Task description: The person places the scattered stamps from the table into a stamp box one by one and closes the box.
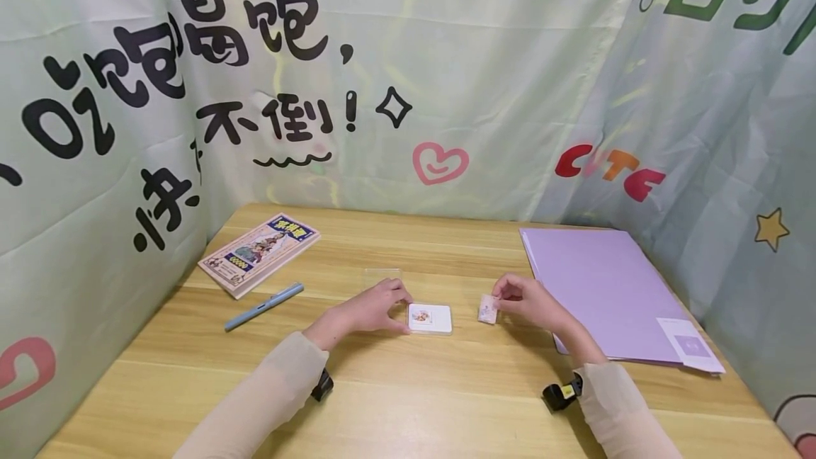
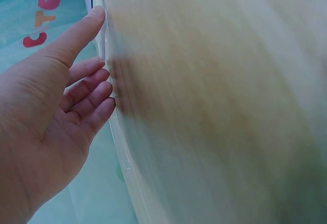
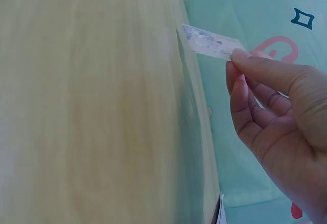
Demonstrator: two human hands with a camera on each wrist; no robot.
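Mid-tabletop, the right hand (image 1: 532,301) pinches a small sticker (image 1: 487,309) just right of the white card (image 1: 430,319), which the relaxed left hand (image 1: 376,307) touches.

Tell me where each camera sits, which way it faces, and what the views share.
Head: worn above, looking down at the wooden table; both forearms and hands show.
Left wrist: along the table edge; left hand by a white card.
Right wrist: along the table; right hand pinching a small slip.
Shared: left wrist also glimpses the slip.
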